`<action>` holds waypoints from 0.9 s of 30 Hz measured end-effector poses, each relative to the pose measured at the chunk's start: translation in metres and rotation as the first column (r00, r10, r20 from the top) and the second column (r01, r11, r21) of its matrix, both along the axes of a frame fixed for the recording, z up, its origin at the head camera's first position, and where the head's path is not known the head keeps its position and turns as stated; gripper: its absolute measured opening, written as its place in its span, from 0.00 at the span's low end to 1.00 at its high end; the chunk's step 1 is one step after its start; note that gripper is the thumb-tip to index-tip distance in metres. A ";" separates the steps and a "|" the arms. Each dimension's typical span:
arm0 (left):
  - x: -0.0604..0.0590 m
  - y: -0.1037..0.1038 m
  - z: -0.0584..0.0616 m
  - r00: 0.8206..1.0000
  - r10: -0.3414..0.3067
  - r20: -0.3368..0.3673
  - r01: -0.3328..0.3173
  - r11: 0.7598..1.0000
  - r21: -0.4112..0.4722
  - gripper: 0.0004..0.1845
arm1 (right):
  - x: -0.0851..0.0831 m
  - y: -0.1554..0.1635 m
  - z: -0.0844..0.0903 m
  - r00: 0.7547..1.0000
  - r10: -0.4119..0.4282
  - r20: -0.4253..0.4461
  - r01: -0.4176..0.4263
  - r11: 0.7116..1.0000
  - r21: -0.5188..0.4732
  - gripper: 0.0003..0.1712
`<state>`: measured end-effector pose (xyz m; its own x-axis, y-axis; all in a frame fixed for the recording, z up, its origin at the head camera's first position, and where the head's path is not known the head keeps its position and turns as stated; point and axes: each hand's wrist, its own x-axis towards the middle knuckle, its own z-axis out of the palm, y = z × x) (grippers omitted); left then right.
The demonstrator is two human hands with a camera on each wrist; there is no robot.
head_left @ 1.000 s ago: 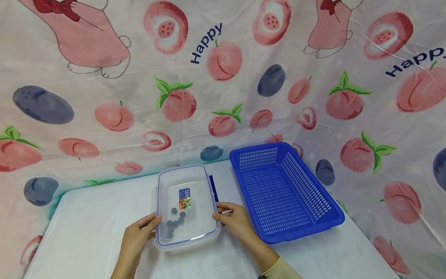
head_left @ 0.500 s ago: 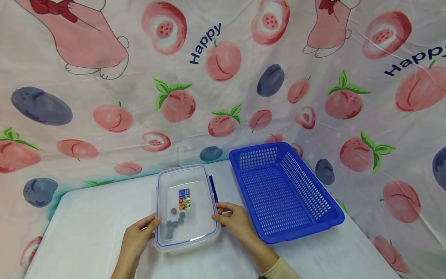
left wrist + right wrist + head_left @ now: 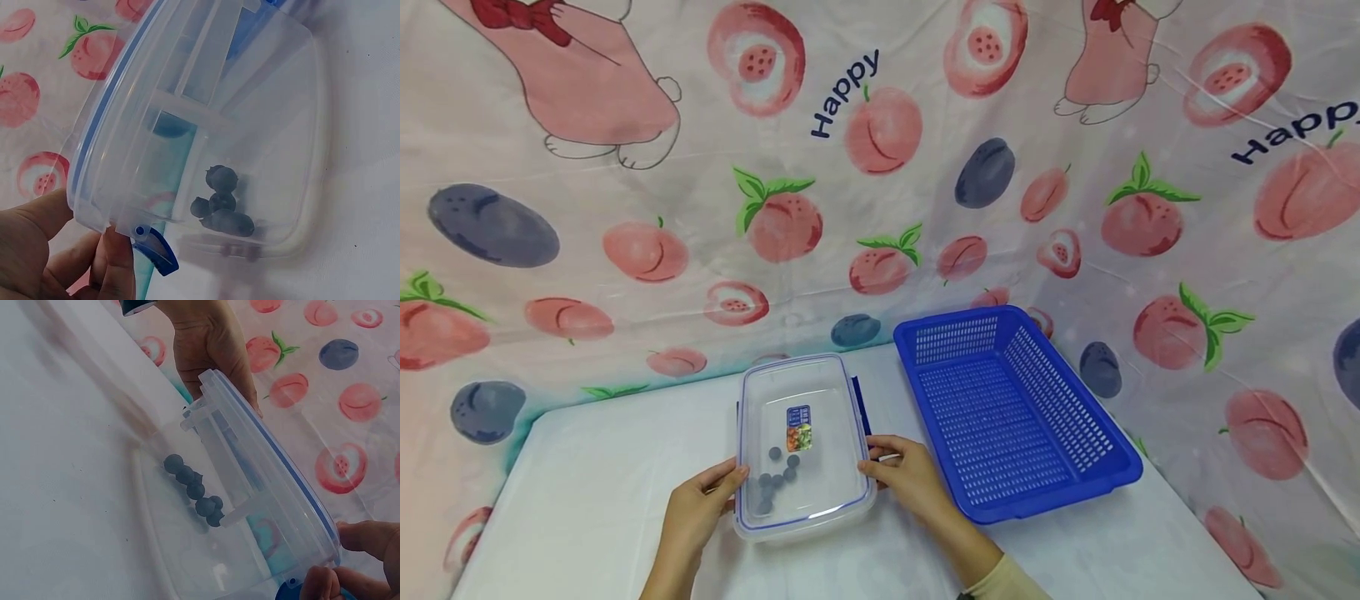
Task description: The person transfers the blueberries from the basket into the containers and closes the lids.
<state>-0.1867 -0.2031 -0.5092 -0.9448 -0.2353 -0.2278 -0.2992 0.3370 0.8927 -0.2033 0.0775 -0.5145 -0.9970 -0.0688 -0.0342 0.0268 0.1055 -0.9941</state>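
Note:
A clear plastic food container [image 3: 835, 433] with a blue-edged lid lies on the white table between both hands. Through it I see several blueberries [image 3: 222, 219] clustered inside. My left hand [image 3: 696, 504] pinches the near left edge, thumb on the lid's rim and fingers below. Beside those fingers, a blue latch [image 3: 159, 255] hangs outward. On the opposite edge my right hand [image 3: 913, 479] grips the rim between thumb and fingers. Another blue latch [image 3: 860, 404] sticks out along that side. In the right wrist view, the right hand's fingers [image 3: 322, 581] partly cover a blue latch.
To the right of the container stands a blue perforated plastic basket [image 3: 988, 417] with nothing in it. A cloth [image 3: 820, 308] printed with peaches hangs behind the table. A printed label [image 3: 799, 427] shows on the container.

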 end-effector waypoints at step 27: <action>0.003 -0.004 -0.007 0.998 0.056 -0.004 -0.055 0.995 0.078 0.31 | 0.002 0.003 -0.002 1.000 -0.004 0.017 0.004 1.000 -0.004 0.22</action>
